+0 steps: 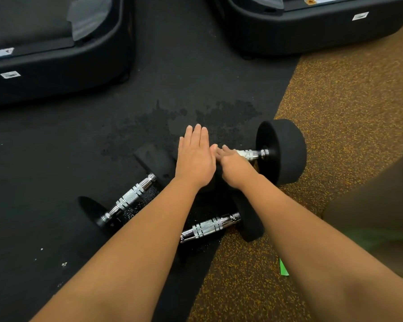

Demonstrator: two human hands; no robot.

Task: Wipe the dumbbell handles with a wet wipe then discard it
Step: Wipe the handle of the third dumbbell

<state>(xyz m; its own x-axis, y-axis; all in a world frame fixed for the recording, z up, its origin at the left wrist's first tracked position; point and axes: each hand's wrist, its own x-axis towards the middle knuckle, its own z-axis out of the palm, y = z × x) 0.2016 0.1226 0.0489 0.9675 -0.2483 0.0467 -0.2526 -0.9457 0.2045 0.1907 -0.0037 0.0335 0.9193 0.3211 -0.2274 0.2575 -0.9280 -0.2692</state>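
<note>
**Wiping the far dumbbell's handle**

My right hand (233,167) is curled over the handle (251,154) of the far dumbbell (282,151), with the fingers wrapped down around it. A sliver of white wet wipe (240,154) shows at the fingertips, against the chrome.

My left hand (196,156) is flat, palm down, fingers straight and together. It sits just left of the right hand, thumb side touching it. It covers the dumbbell's left end, and I can't tell what it contacts underneath.

The far dumbbell lies on the floor where the black mat (56,159) meets the brown speckled floor (347,112).

There are two more, nearer me:
- The left dumbbell (130,198) lies angled on the mat.
- The near dumbbell (209,226) lies between my forearms.

A dark wet patch (163,122) sits on the mat just beyond my hands. Black machine bases stand far left (56,73) and far right (312,31). A green scrap (283,267) lies on the brown floor beside my right forearm.
</note>
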